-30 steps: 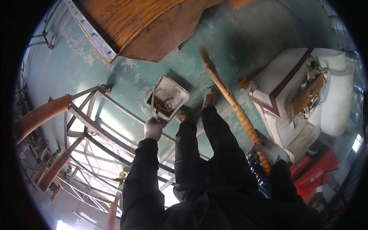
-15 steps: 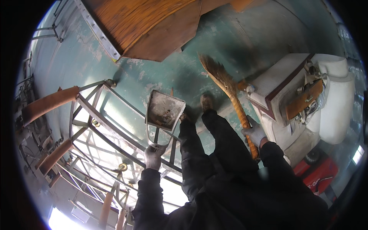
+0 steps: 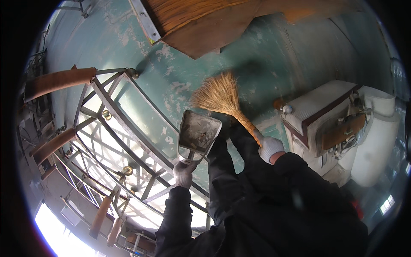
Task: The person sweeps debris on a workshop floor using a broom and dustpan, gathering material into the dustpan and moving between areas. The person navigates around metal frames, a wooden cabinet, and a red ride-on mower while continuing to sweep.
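Observation:
A white-gloved hand, my left hand (image 3: 184,172), is closed round the handle of a worn metal dustpan (image 3: 199,133). Grey dirt and flaking marks show on the pan's inside. My right hand (image 3: 271,148), gloved as well, grips the wrapped handle of a straw broom (image 3: 219,95). The broom's bristles fan out just beyond the dustpan's far edge, pointing away from me and to the left. Whether the bristles touch the floor I cannot tell.
A metal frame (image 3: 132,115) with padded brown bars and casters stands at my left. At my right sits a white machine (image 3: 319,109) with a roll on it. A large wooden panel (image 3: 205,25) juts in ahead. The green floor (image 3: 171,64) has peeling paint.
My right hand has swung the broom left and inward, bringing its bristles from the right to beyond the dustpan. The view has shifted, and the dustpan appears slightly farther right.

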The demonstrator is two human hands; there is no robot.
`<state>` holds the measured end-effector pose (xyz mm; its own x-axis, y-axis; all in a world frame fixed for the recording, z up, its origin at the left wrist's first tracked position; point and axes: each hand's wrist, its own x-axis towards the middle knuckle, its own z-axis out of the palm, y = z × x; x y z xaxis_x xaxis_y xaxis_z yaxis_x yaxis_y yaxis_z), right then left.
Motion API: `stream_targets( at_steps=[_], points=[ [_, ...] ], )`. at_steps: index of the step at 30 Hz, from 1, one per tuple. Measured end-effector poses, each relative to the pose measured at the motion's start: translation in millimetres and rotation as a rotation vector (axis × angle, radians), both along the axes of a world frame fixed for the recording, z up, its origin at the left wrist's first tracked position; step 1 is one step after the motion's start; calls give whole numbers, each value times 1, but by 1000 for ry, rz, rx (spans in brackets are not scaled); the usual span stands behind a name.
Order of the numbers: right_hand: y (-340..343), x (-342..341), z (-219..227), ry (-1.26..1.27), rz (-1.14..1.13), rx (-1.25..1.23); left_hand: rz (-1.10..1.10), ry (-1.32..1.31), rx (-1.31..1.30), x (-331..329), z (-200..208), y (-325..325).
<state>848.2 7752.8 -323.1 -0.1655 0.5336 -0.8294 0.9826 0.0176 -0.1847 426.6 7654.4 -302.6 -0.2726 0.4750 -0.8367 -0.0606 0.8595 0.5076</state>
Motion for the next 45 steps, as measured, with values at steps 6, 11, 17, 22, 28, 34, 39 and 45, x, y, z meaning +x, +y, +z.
stream_targets(
  at_steps=[6,11,17,22,28,34,39,45],
  points=[
    [29,-27,-48,-91,188,118,51,27,44,33,-5,16],
    [38,6,-64,-168,228,130,81,-9,75,46,-1,5],
    [-16,90,-51,-87,-108,173,72,-48,116,69,-10,9],
    [-28,129,-125,-98,-271,304,-8,157,100,92,-21,24],
    [-22,119,-206,-371,-229,240,-34,155,39,117,-32,58],
    [38,33,-303,204,-96,604,-182,107,-14,112,-44,92],
    [131,-72,-437,188,-89,480,-152,-9,-99,104,-58,108],
    [193,-163,-542,173,3,498,-386,-63,-181,108,-75,119]
  ],
)
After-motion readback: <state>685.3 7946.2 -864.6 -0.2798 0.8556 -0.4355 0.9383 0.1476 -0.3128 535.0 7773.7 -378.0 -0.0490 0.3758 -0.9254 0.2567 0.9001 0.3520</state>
